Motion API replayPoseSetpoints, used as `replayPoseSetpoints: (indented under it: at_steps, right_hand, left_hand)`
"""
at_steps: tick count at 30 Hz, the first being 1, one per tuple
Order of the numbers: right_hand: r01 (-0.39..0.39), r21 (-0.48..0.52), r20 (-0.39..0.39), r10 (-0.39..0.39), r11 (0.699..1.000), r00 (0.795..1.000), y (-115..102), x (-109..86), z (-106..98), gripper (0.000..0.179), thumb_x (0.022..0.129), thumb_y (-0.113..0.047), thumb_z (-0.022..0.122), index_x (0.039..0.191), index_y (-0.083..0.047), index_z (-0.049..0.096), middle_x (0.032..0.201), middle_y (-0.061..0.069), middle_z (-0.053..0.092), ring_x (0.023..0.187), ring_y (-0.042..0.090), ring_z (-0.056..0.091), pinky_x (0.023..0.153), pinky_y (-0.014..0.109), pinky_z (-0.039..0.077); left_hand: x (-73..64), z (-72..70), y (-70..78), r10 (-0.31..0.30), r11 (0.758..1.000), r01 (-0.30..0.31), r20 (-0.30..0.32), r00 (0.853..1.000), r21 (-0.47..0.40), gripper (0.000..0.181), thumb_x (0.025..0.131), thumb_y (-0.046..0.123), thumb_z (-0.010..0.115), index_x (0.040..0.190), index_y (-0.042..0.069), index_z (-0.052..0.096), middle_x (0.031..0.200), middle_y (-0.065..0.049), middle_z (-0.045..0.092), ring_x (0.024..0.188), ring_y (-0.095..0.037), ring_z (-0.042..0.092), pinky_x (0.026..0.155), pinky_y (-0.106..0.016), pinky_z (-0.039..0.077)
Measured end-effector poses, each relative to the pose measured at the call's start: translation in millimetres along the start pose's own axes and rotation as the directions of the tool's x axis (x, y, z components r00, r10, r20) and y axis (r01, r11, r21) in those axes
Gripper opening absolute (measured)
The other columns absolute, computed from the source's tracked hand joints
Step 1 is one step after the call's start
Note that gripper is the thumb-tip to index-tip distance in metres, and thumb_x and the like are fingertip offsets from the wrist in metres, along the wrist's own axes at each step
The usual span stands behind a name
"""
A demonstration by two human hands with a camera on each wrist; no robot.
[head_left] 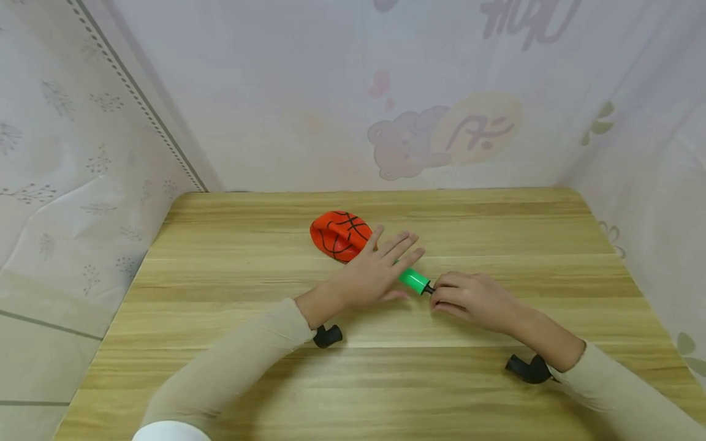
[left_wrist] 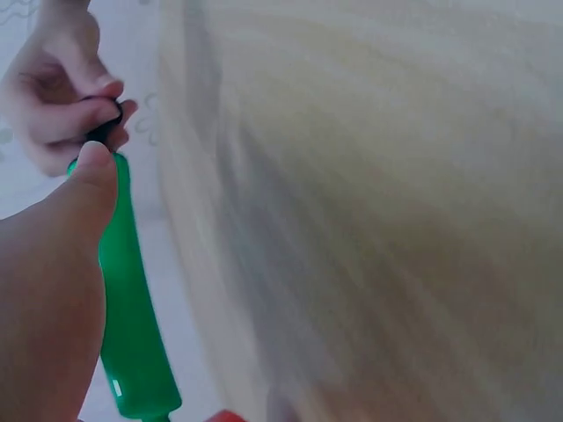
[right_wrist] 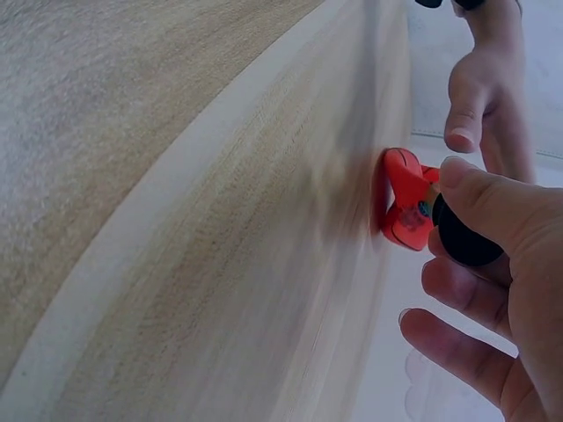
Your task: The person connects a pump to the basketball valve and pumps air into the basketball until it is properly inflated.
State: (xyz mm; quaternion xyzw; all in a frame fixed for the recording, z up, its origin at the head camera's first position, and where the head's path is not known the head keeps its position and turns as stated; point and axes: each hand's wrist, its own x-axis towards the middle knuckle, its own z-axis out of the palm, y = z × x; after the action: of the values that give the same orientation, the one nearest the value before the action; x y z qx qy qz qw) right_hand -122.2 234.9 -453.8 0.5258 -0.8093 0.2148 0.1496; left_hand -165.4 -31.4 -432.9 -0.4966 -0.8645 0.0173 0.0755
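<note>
A partly deflated orange toy basketball (head_left: 331, 236) with black lines lies creased on the wooden table. Beside it is a small green hand pump (head_left: 413, 280), its far end hidden under my left hand (head_left: 372, 275). That hand's fingers are straight and spread over the pump, and its thumb lies along the green barrel (left_wrist: 132, 290) in the left wrist view. My right hand (head_left: 477, 300) pinches the pump's black handle (right_wrist: 466, 237) between thumb and fingers. The handle stands close to the barrel's end, with a short black stretch showing.
The wooden table (head_left: 265, 361) reaches back to a pale printed curtain (head_left: 276, 92), with further patterned cloth (head_left: 72, 202) at the sides. Black curved wrist mounts (head_left: 328, 337) hang below both forearms, near the tabletop.
</note>
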Motion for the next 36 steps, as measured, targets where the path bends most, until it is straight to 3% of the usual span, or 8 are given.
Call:
replayPoseSetpoints:
  at_steps: [4, 12, 17, 22, 26, 29, 33, 36]
  right_hand:
    - [-0.001, -0.008, -0.006, 0.001, 1.000, 1.000, 0, 0.1, 1, 0.010, 0.098, -0.023, 0.069, 0.095, -0.015, 0.073, 0.099, -0.004, 0.067, 0.085, 0.009, 0.067, 0.071, 0.024, 0.057]
    - [0.017, -0.023, -0.013, -0.017, 1.000, 1.000, 2, 1.4, 1, 0.019, 0.102, -0.027, 0.062, 0.094, -0.014, 0.073, 0.099, -0.003, 0.067, 0.086, 0.009, 0.067, 0.071, 0.024, 0.056]
    - [0.037, -0.049, -0.024, -0.039, 0.998, 0.999, 1, 0.6, 2, 0.027, 0.105, -0.030, 0.056, 0.094, -0.013, 0.074, 0.097, -0.002, 0.068, 0.084, 0.010, 0.067, 0.070, 0.023, 0.056]
    - [0.058, -0.112, -0.042, -0.063, 0.992, 0.997, -1, -1.9, 2, 0.033, 0.108, -0.030, 0.049, 0.095, -0.012, 0.073, 0.096, 0.000, 0.069, 0.082, 0.012, 0.067, 0.066, 0.023, 0.056]
    - [0.087, -0.237, -0.018, -0.094, 0.967, 0.995, -3, -6.2, 0, 0.041, 0.112, -0.023, 0.035, 0.099, -0.010, 0.072, 0.098, 0.004, 0.070, 0.083, 0.016, 0.069, 0.065, 0.027, 0.058]
    - [0.133, -0.343, 0.014, -0.137, 0.930, 0.990, -3, -10.4, 0, 0.045, 0.113, -0.013, 0.027, 0.103, -0.008, 0.071, 0.099, 0.007, 0.070, 0.084, 0.020, 0.069, 0.065, 0.031, 0.059]
    - [0.178, -0.423, 0.047, -0.175, 0.888, 0.983, -3, -19.7, -1, 0.044, 0.112, -0.006, 0.027, 0.104, -0.008, 0.070, 0.098, 0.009, 0.069, 0.084, 0.021, 0.068, 0.067, 0.033, 0.059]
    - [0.193, -0.440, 0.055, -0.188, 0.877, 0.981, -3, -30.9, -3, 0.042, 0.112, -0.006, 0.028, 0.103, -0.009, 0.069, 0.097, 0.009, 0.067, 0.080, 0.020, 0.065, 0.064, 0.032, 0.058]
  left_hand:
    - [3.0, 6.9, 5.3, 0.018, 1.000, -0.018, 0.005, 1.000, -0.012, 0.086, 0.098, 0.062, 0.053, 0.162, 0.014, 0.025, 0.168, -0.012, 0.019, 0.155, -0.027, 0.017, 0.121, -0.062, 0.007]
    - [10.3, 14.0, 12.1, 0.044, 0.999, -0.044, 0.014, 0.999, -0.027, 0.070, 0.101, 0.053, 0.053, 0.160, 0.021, 0.032, 0.162, -0.010, 0.035, 0.150, -0.026, 0.029, 0.121, -0.059, 0.013]
    - [13.6, 16.6, 12.6, 0.061, 0.998, -0.063, 0.045, 0.997, 0.031, 0.052, 0.107, 0.036, 0.050, 0.156, 0.022, 0.038, 0.152, -0.006, 0.046, 0.141, -0.024, 0.043, 0.118, -0.053, 0.027]
    - [15.0, 18.2, 10.3, 0.083, 0.993, -0.086, 0.043, 0.996, 0.076, 0.032, 0.109, 0.022, 0.045, 0.141, 0.022, 0.050, 0.125, 0.000, 0.059, 0.115, -0.019, 0.056, 0.100, -0.040, 0.042]
    - [16.6, 19.3, 7.5, 0.094, 0.991, -0.096, 0.027, 0.995, 0.095, 0.024, 0.109, 0.023, 0.046, 0.132, 0.022, 0.053, 0.109, 0.003, 0.058, 0.101, -0.017, 0.055, 0.089, -0.033, 0.043]
    - [17.9, 20.6, 5.5, 0.113, 0.988, -0.115, 0.022, 0.993, 0.107, 0.023, 0.108, 0.024, 0.047, 0.130, 0.023, 0.054, 0.106, 0.004, 0.058, 0.098, -0.016, 0.054, 0.086, -0.031, 0.042]
    - [18.4, 20.1, 1.7, 0.107, 0.988, -0.109, 0.031, 0.994, 0.106, 0.023, 0.109, 0.026, 0.046, 0.130, 0.023, 0.054, 0.107, 0.004, 0.058, 0.101, -0.015, 0.055, 0.086, -0.030, 0.041]
    - [17.2, 17.8, -2.4, 0.081, 0.991, -0.086, 0.052, 0.995, 0.105, 0.023, 0.108, 0.025, 0.047, 0.131, 0.024, 0.054, 0.108, 0.004, 0.058, 0.102, -0.015, 0.055, 0.088, -0.031, 0.041]
